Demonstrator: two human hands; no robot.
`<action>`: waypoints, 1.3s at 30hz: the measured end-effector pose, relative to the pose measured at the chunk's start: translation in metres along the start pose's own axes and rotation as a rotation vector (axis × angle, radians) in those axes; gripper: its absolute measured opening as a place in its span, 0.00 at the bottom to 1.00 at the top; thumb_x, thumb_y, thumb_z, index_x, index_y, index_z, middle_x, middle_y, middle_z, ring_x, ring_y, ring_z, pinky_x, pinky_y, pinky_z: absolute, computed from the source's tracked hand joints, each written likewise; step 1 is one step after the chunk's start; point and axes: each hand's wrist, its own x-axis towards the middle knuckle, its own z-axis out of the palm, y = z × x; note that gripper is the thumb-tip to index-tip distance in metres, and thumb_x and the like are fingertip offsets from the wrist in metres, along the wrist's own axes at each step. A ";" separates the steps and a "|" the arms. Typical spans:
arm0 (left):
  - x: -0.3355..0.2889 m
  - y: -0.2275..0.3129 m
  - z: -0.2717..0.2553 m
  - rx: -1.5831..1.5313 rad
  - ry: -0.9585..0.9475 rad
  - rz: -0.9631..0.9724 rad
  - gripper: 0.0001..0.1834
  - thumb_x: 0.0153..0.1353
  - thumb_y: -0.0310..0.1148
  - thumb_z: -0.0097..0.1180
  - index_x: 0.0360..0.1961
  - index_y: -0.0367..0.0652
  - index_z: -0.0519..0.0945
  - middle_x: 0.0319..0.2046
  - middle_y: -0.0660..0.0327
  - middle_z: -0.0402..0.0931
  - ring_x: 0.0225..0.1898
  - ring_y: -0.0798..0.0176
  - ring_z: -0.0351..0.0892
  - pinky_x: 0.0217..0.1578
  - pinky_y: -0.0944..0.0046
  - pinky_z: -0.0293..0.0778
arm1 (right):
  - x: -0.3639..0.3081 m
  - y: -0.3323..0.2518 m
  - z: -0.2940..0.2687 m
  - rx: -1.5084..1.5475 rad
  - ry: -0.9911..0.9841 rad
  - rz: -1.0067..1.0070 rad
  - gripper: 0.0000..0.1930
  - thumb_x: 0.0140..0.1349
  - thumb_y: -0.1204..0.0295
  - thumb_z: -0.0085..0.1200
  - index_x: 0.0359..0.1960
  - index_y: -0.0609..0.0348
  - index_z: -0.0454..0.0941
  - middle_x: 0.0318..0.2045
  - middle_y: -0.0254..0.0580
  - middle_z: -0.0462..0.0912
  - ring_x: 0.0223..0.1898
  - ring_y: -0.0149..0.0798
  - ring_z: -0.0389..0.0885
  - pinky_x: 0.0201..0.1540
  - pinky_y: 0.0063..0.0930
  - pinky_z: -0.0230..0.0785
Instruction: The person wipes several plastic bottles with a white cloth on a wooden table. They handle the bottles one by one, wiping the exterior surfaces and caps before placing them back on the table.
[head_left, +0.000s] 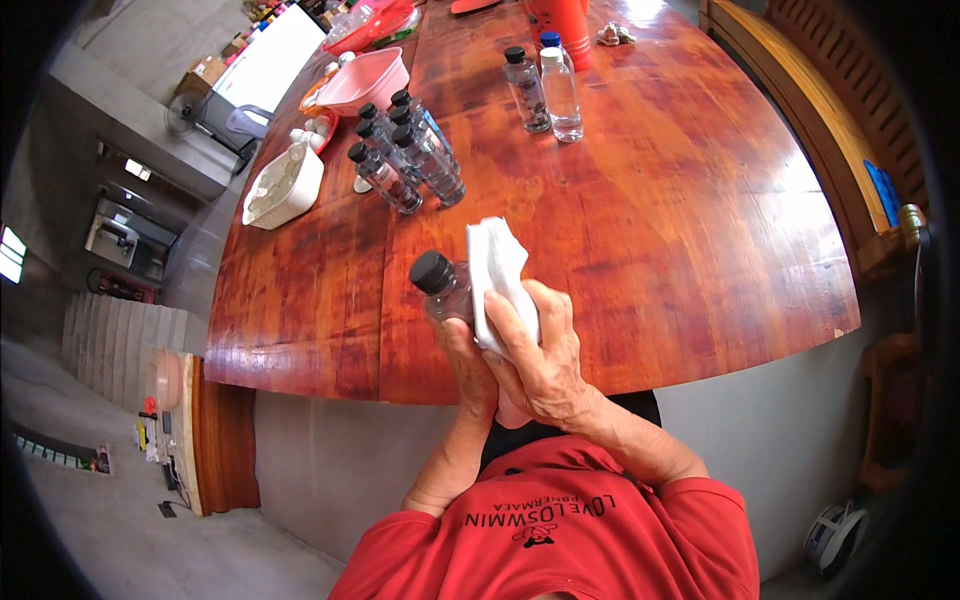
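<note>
Just above the near edge of the table, my left hand (466, 358) is closed around a clear plastic bottle (455, 300) with a black cap. The bottle tilts toward the left. My right hand (548, 352) grips a folded white cloth (494, 270) and presses it against the bottle's right side. The cloth and my fingers hide much of the bottle's body. Beyond my hands stands a group of several clear bottles with black caps (425, 160). Farther off to the right are three more: one black-capped bottle (527, 92), one white-capped bottle (563, 98) and one blue-capped bottle behind.
The glossy red-brown wooden table (650, 230) spreads out ahead. Along its left side sit a white tub (285, 187), a pink plastic basket (368, 82) and other small containers. A red bucket (565, 30) stands at the far end. A wooden bench (850, 110) runs along the right.
</note>
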 end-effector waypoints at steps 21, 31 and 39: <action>0.027 0.032 0.021 -0.297 0.245 0.295 0.46 0.45 0.59 0.66 0.55 0.41 0.59 0.37 0.55 0.71 0.34 0.59 0.76 0.32 0.57 0.78 | -0.043 0.005 0.019 1.009 -0.147 1.104 0.22 0.71 0.56 0.36 0.47 0.66 0.71 0.34 0.37 0.77 0.36 0.30 0.71 0.41 0.29 0.67; 0.030 0.006 0.004 0.010 0.318 0.379 0.37 0.52 0.53 0.62 0.51 0.39 0.59 0.37 0.56 0.71 0.34 0.61 0.75 0.34 0.61 0.76 | -0.043 0.014 -0.013 0.319 -0.079 0.505 0.16 0.58 0.75 0.53 0.49 0.63 0.71 0.36 0.53 0.74 0.35 0.51 0.76 0.38 0.36 0.69; 0.011 0.007 0.032 -0.086 0.103 0.200 0.40 0.51 0.49 0.66 0.54 0.38 0.59 0.46 0.58 0.67 0.46 0.65 0.68 0.48 0.63 0.66 | -0.012 0.040 0.001 -0.002 0.015 0.004 0.18 0.58 0.75 0.49 0.51 0.65 0.70 0.42 0.59 0.72 0.42 0.56 0.71 0.41 0.42 0.69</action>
